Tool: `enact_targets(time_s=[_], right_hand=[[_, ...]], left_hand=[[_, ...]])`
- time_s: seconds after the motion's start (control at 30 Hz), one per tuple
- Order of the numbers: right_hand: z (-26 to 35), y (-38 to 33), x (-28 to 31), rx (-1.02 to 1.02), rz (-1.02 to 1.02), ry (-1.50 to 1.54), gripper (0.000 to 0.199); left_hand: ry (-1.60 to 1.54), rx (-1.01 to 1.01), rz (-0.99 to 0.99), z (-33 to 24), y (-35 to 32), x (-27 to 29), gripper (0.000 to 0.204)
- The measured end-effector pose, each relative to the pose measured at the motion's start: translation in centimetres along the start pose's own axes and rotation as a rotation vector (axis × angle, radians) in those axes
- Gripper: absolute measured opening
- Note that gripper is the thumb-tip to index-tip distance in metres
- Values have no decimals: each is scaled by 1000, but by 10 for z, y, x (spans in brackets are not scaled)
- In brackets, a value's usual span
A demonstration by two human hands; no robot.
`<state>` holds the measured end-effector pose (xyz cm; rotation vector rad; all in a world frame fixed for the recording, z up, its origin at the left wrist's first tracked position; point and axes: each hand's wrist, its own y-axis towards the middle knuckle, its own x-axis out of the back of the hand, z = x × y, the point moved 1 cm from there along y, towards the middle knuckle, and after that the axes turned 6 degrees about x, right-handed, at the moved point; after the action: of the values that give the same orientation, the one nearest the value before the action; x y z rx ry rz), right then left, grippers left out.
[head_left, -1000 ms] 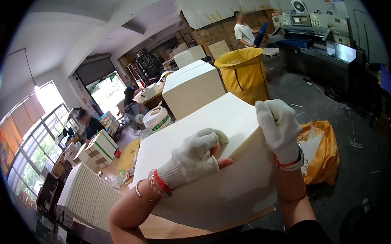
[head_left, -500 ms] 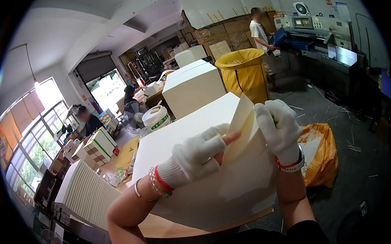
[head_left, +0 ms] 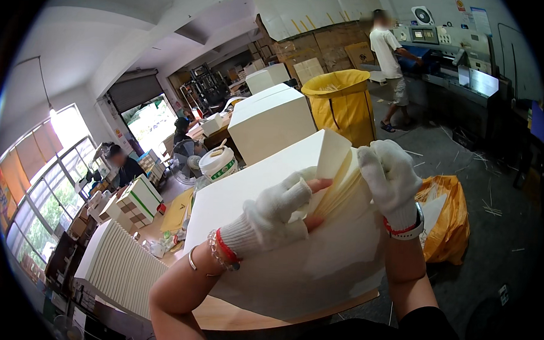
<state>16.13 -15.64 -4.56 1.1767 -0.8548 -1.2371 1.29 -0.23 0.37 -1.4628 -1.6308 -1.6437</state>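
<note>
A large stack of white paper sheets (head_left: 254, 169) lies in front of me, its near-right corner bent up and fanned into several cream-edged leaves (head_left: 337, 196). White knitted gloves cover both hands. My right hand (head_left: 391, 177) is closed on the raised corner of the sheets, fingers curled over the edge. To its left, my left hand (head_left: 276, 209) has its bare index finger and thumb poking out of the glove. Those two fingertips are apart and rest against the fanned leaves; the other fingers are bent.
The stack sits on a wooden table (head_left: 243, 322). A ridged white stack (head_left: 119, 269) stands at left, a white bucket (head_left: 218, 163) behind. Beyond are another paper block (head_left: 270, 122) and a yellow bin (head_left: 340, 106). An orange sack (head_left: 453, 224) is on the right floor. People work farther back.
The single lifted flap has become a fan of several leaves. My left finger and thumb have spread apart. The person at the machine has turned and stepped right.
</note>
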Motion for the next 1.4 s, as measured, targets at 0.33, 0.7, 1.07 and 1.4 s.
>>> enact_targets(time_s=[0.33, 0.7, 1.07, 1.4], right_hand=[[2, 0, 1, -86, 53, -36, 39], [-1, 0, 1, -54, 61, 0, 29], [-1, -1, 3, -129, 67, 0, 35], [-2, -1, 2, -139, 45, 22, 33]], left_hand=[[34, 92, 63, 3, -3, 4, 53], [-6, 138, 93, -1, -1, 1, 41], [93, 95, 80, -3, 0, 1, 51], [-39, 46, 32, 0, 2, -3, 37]])
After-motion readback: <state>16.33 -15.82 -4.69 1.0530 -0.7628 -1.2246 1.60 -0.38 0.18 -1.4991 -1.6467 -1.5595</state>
